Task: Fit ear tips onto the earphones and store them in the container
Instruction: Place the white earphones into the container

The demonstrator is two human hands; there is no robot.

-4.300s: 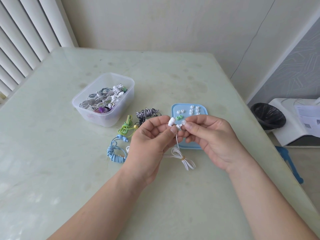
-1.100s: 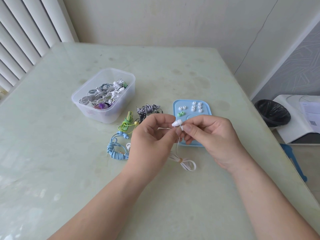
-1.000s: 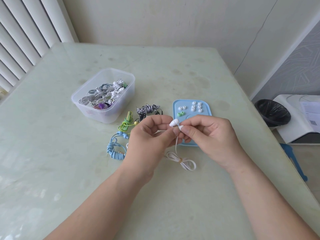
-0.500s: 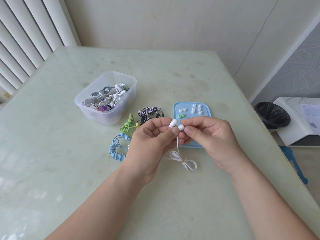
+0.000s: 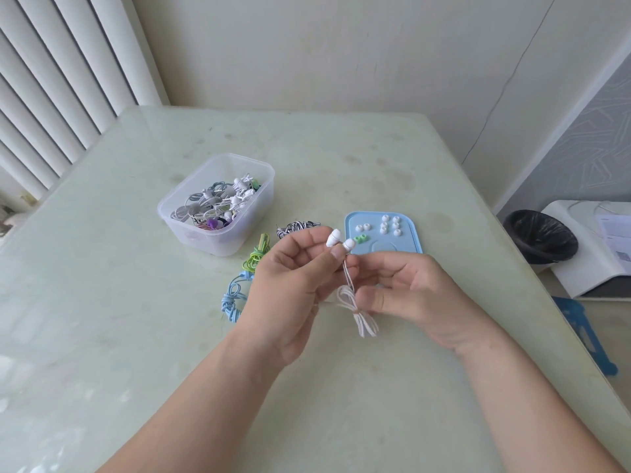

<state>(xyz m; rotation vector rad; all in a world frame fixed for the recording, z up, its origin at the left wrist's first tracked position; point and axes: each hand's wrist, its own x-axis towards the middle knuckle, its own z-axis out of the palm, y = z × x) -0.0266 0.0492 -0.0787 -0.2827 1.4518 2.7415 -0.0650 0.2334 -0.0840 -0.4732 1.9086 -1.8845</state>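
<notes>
My left hand [image 5: 293, 285] pinches both white earbuds [image 5: 338, 241] side by side at its fingertips, each with a white ear tip on it. Their thin cable hangs down to a tied white cable bundle [image 5: 358, 314] just above the table. My right hand [image 5: 420, 295] sits lower and to the right, its fingers curled and its thumb tip against the knot of that bundle. A clear plastic container [image 5: 269, 174] at the left holds several coiled earphones. Behind my hands, a blue lid [image 5: 404, 249] carries several white ear tips [image 5: 389, 227] and green ear tips [image 5: 360, 238].
Three coiled earphones lie loose between container and hands: black-and-white striped earphones [image 5: 295, 228], green earphones [image 5: 256, 259] and blue earphones [image 5: 234, 300]. Off the table's right edge stand a black-lined bin [image 5: 541, 237] and a white device [image 5: 587, 254]. Blinds hang at the left.
My right hand has left the earbud and dropped down to the cable bundle. My left hand now holds both earbuds alone and has lifted them slightly.
</notes>
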